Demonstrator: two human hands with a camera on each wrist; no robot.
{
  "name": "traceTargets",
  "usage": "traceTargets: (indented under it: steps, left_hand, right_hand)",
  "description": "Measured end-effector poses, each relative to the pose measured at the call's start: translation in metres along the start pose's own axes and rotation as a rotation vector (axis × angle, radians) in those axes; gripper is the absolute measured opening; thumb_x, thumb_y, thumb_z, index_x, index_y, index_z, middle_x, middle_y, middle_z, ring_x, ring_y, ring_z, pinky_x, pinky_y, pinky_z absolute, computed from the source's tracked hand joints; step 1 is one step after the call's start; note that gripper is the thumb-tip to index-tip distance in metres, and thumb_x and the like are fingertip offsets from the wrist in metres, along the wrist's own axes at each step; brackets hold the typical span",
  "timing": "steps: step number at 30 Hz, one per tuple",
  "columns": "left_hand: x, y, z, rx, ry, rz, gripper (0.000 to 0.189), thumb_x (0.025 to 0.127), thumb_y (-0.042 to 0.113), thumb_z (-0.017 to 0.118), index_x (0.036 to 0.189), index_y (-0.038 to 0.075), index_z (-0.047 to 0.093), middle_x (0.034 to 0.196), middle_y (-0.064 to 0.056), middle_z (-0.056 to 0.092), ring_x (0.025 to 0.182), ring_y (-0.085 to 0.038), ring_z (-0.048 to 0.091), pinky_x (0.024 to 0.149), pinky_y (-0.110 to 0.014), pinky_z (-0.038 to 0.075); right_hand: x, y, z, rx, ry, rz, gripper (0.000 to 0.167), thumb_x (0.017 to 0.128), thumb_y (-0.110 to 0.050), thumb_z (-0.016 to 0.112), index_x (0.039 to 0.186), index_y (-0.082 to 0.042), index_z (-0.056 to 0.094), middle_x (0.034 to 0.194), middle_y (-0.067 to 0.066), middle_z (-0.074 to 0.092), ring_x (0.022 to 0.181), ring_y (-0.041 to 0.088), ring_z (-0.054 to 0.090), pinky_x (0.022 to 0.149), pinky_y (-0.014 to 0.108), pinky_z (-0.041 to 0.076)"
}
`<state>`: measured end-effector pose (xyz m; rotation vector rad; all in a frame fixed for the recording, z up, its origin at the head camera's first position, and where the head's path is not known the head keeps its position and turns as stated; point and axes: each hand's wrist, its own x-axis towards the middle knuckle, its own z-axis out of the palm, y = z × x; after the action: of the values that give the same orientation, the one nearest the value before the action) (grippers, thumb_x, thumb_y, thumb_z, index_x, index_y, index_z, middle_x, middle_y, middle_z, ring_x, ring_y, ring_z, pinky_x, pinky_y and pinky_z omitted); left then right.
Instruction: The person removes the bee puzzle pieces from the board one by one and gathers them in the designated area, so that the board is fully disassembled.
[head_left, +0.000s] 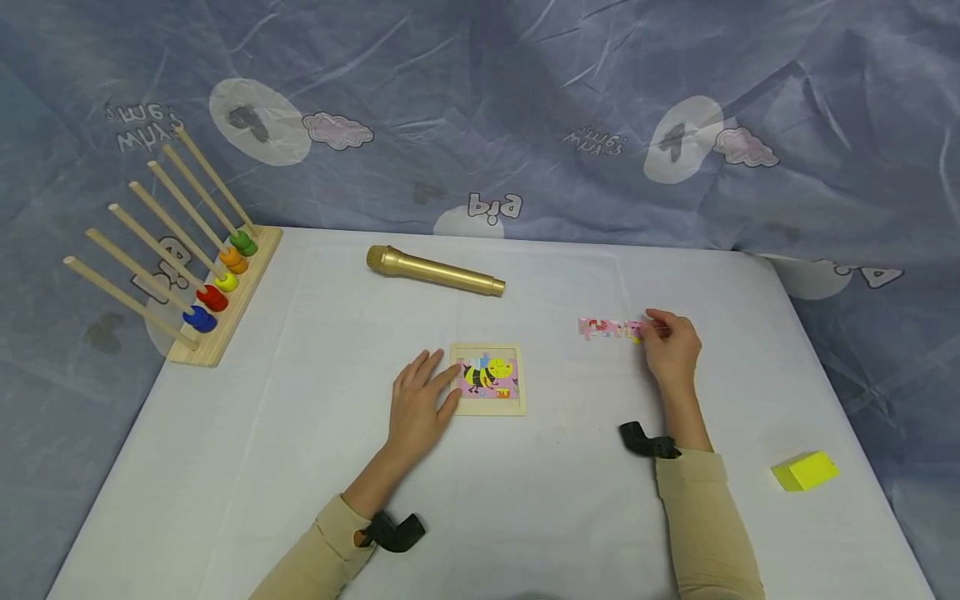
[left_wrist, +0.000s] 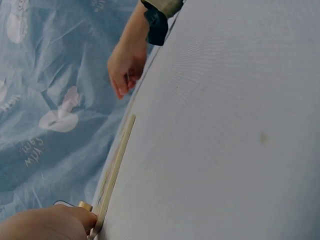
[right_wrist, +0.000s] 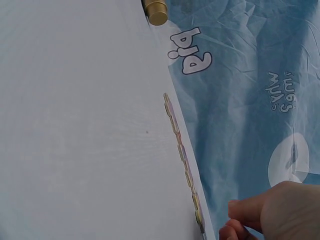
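Observation:
My left hand [head_left: 416, 412], fingers spread, rests at the left edge of a square wooden puzzle tray [head_left: 487, 408]. Its index fingertip touches the tray's left side beside the bee picture [head_left: 487, 377]. In the left wrist view the tray [left_wrist: 115, 170] appears edge-on, with the left hand [left_wrist: 47, 224] at its near end. Farther right, my right hand [head_left: 672, 346] hovers at the right end of a row of pink puzzle pieces [head_left: 603, 328], fingers loosely bent. The right wrist view has this hand [right_wrist: 272, 212] beside the row of pieces [right_wrist: 182, 155], with nothing visible between thumb and fingers.
A gold toy microphone [head_left: 438, 271] lies behind the tray. At the far left stands a wooden peg rack [head_left: 247, 300] with coloured beads. A yellow block [head_left: 805, 472] sits near the right edge of the white-covered table [head_left: 555, 517]. Patterned blue-grey cloth [head_left: 480, 100] hangs behind.

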<state>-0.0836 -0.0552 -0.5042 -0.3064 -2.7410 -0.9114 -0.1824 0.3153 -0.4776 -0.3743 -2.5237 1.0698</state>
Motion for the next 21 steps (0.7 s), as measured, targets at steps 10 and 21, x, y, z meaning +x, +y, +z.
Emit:
traceTargets:
  steps: [10, 21]
  left_hand:
    - [0.001, -0.002, 0.001, -0.012, 0.003, 0.005, 0.035, 0.091, 0.023, 0.068, 0.124, 0.011, 0.068, 0.144, -0.016, 0.052, 0.140, -0.034, 0.038, 0.112, -0.056, 0.028]
    - [0.000, -0.001, 0.000, -0.008, 0.011, 0.001, 0.035, 0.090, 0.022, 0.069, 0.123, 0.012, 0.069, 0.143, -0.015, 0.053, 0.140, -0.034, 0.039, 0.111, -0.056, 0.029]
  right_hand:
    - [-0.013, -0.034, 0.008, 0.094, -0.056, -0.014, 0.026, 0.092, -0.006, 0.062, 0.117, -0.003, 0.070, 0.099, 0.012, 0.061, 0.079, -0.006, 0.048, 0.070, 0.009, 0.039]
    - [-0.062, -0.109, 0.043, 0.223, -0.282, -0.185, 0.024, 0.089, -0.009, 0.068, 0.113, -0.003, 0.071, 0.093, 0.012, 0.064, 0.079, 0.005, 0.054, 0.065, 0.011, 0.041]
